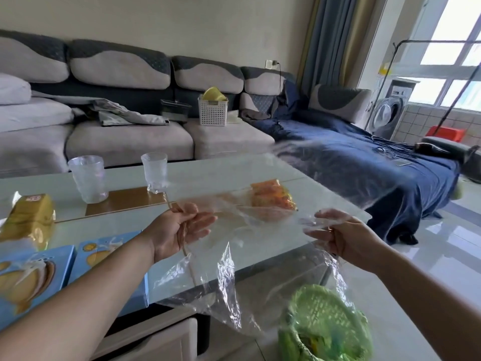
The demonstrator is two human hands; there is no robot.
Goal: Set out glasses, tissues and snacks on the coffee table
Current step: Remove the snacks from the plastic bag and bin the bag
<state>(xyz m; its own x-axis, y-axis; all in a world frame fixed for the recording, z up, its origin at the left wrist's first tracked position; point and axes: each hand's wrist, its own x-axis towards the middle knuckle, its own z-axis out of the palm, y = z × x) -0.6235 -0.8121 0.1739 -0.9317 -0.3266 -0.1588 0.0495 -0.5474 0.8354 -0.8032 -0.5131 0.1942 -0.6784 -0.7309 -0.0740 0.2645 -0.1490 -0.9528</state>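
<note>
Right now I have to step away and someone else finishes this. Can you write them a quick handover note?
Left hand and right hand each grip the clear plastic bag, stretched between them over the coffee table's near edge.
On the table: two clear glasses, yellow tissue pack, two blue snack boxes, orange snack packet.
Left: get rid of the bag, perhaps into the green bin, and tidy the layout.
</note>
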